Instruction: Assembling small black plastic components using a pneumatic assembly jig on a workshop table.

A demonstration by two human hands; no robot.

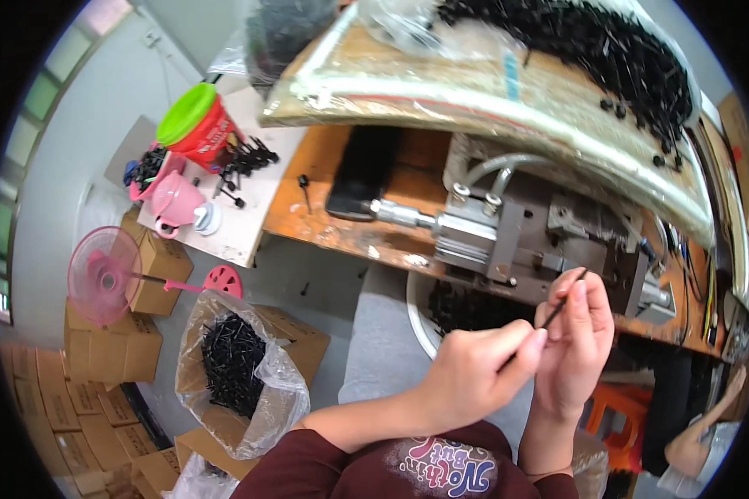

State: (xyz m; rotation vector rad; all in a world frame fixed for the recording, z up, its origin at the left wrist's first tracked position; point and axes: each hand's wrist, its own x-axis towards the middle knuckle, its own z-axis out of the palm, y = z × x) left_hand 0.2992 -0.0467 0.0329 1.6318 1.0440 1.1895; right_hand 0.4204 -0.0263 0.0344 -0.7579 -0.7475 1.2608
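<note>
A thin black rod [562,306] runs slantwise between my hands, in front of the metal fixture. My left hand [478,366] is closed round its lower end. Higher up, the fingers of my right hand [576,349] pinch the same rod, and its tip sticks out above them. Just beyond my hands, a metal clamping fixture [524,249] with an air cylinder [466,239] and a clear hose is mounted on the wooden bench [308,224]. Under the bench edge stands a white tub [419,324] with black parts in it, partly hidden by my left hand.
A plastic-wrapped board [374,79] with a heap of black stemmed parts [591,41] overhangs the bench. Leftward are a red bucket [204,137], a pink jug [176,202], a pink fan [104,274] and a lined box of black parts [233,358]. Another person's arm [707,424] shows at right.
</note>
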